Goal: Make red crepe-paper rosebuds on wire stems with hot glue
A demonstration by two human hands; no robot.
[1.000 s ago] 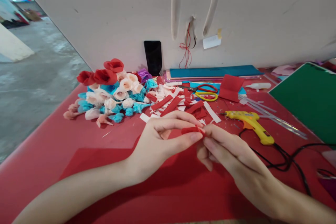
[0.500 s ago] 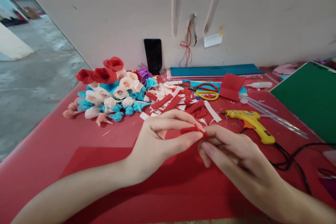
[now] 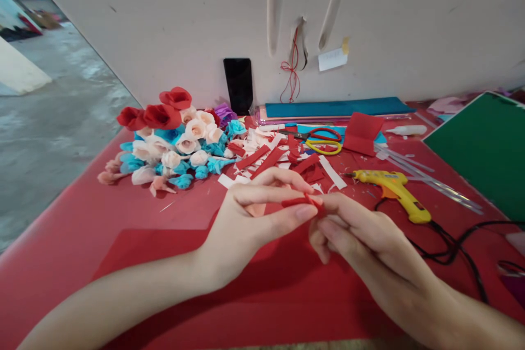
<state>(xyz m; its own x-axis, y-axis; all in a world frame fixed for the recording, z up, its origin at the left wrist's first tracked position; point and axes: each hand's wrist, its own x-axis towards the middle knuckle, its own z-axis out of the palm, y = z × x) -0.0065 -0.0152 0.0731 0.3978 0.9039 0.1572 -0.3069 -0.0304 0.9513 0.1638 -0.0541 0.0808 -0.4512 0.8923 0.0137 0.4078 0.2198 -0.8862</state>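
Note:
Between my two hands is a small red paper flower, partly hidden by my fingers. My left hand pinches it between thumb and fingers from the left. From the right, the thumb and fingers of my right hand close on its other end. Below my hands lies a flat red sheet on the red table. Just beyond my fingers are red and white paper strips. A yellow glue gun rests to the right of them, its nozzle pointing left.
At the left is a pile of paper flowers in red, white, blue and pink. Scissors lie behind the strips, beside a folded red paper. A black phone leans on the wall. Clear glue sticks and a green board are at right.
Both hands keep almost the same place around the red paper flower, with only slight shifts of the right fingers. The whole view has moved a little.

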